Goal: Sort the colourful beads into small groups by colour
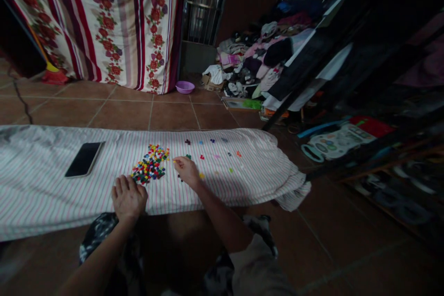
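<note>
A heap of small multicoloured pieces (150, 166), perhaps beads, lies on the striped cloth (114, 148). My left hand (129, 196) rests palm down at the heap's near edge, fingers stretched out, holding nothing. Just right of the heap, my right hand (187, 172) is pinched, and a tiny yellow piece seems to show at its fingertips. Beyond and beside that hand sit small groups sorted by colour: dark brown pieces (188, 142), light blue pieces (200, 142), red pieces (201, 157), orange pieces (238, 153), lime green pieces (231, 170) and yellow pieces (201, 175). Green pieces (188, 156) are partly hidden by the hand.
A smartphone (84, 159) with a dark screen lies on the cloth at the left. Past the cloth, a purple basin (185, 87) stands on the tiled floor by a flowered curtain (121, 23). Clothes (256, 60) are piled at the back right. A dark slanting post rises at the right.
</note>
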Demonstrator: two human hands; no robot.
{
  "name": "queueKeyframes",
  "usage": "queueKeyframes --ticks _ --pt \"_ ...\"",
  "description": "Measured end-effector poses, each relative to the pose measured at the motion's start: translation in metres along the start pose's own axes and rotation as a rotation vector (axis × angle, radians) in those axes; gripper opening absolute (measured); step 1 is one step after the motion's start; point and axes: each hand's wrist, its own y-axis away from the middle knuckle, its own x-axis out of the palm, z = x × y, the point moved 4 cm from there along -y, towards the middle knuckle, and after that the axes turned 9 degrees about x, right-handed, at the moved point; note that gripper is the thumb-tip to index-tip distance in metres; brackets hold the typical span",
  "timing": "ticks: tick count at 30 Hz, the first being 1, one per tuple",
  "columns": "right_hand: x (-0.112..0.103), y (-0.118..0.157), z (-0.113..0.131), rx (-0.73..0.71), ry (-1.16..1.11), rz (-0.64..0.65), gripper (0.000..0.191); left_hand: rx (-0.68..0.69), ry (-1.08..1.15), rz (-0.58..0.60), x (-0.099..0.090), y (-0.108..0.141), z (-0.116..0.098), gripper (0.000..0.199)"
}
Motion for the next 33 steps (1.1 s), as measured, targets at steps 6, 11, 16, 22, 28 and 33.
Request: queueKeyframes --ticks 6,11,16,22,28,33 --pt "-0.062 0.007 -0.053 0.048 -0.101 -0.129 0.022 0.002 -0.029 0.011 -0.001 -0.001 0.000 0.061" --pt "-0.082 0.022 -0.081 0.077 0.018 -0.184 0.024 0.005 -0.053 0.015 0.000 -0.001 0.000 0.061" --pt "-0.078 0.033 -0.094 0.049 0.145 -0.168 0.025 0.003 -0.071 0.020 0.001 0.000 0.002 0.062" --pt "-0.066 0.034 -0.097 0.010 0.199 -0.133 0.025 0.008 -0.068 0.029 0.000 -0.001 0.001 0.061" --pt "-0.059 0.036 -0.099 -0.015 0.217 -0.188 0.029 0.012 -0.058 0.044 0.001 -0.001 0.002 0.062" --pt "-0.059 0.039 -0.099 -0.047 0.190 -0.232 0.033 -0.002 -0.056 0.048 0.000 0.000 0.001 0.061"
